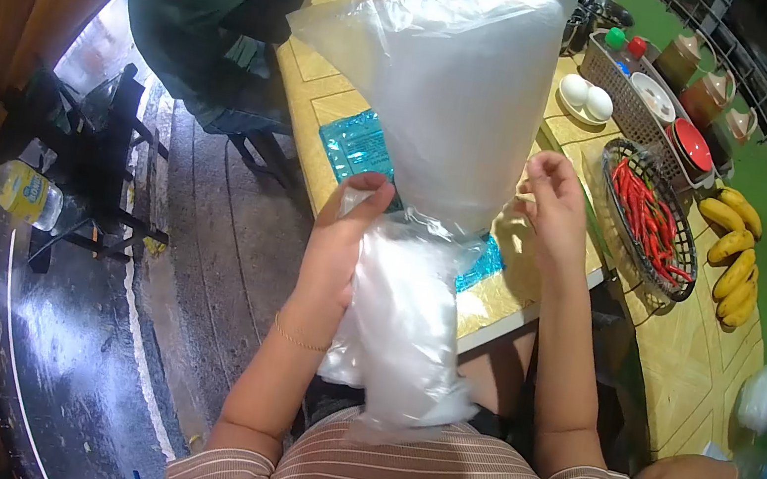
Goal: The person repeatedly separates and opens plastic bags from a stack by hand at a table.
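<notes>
My left hand (340, 243) is wrapped around a bundle of clear plastic bags (408, 309), its thumb pressing on the near side. Above the grip a large plastic bag (472, 93) spreads upward and outward, wide at the top and gathered at its narrow waist. Close to that bag's right edge, my right hand (554, 206) is raised with thumb and fingers pinched together; whatever is between the fingertips is too small to make out. Beneath the bags, a shiny blue packet (346, 145) lies on the table, partly covered from view.
On the yellow table (686, 358) to the right are a basket of red chilies (652, 222), bananas (738, 251), eggs on a dish (586, 99) and a condiment basket (620, 76). Another person (198, 20) sits at the far left side. A dark stool (120, 128) holds a bottle (28, 193).
</notes>
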